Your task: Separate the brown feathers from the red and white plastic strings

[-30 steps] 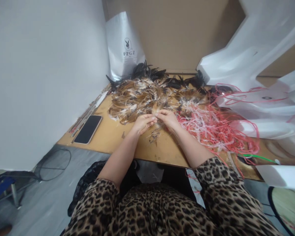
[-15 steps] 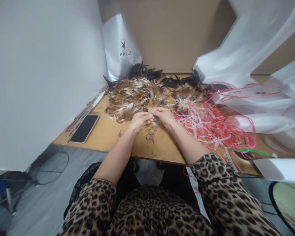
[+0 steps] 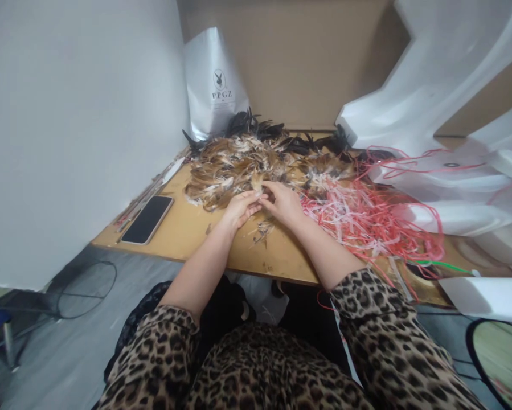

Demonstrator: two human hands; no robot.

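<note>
At the near side of a pile of brown and cream feathers (image 3: 225,168), my two hands meet at the fingertips. My left hand (image 3: 241,210) pinches a small pale tan feather (image 3: 257,181) between thumb and forefinger, its tip standing up above them. My right hand (image 3: 283,204) is curled with its fingers closed at the base of that feather, against the left fingertips. Exactly where the right fingers grip is too small to see. Loose feather bits (image 3: 262,230) lie on the table just below the hands.
Red and pink ribbon strands (image 3: 362,219) heap at the right beside white plastic sheeting (image 3: 443,219). A phone (image 3: 148,220) lies on the left of the wooden table (image 3: 187,239). Black feathers (image 3: 256,124) and a silver bag (image 3: 215,80) are at the back, near a white wall panel (image 3: 80,125).
My right hand has turned and its fingers have shifted over the left fingertips. My left hand stays nearly in place, still pinching. The view has tilted slightly.
</note>
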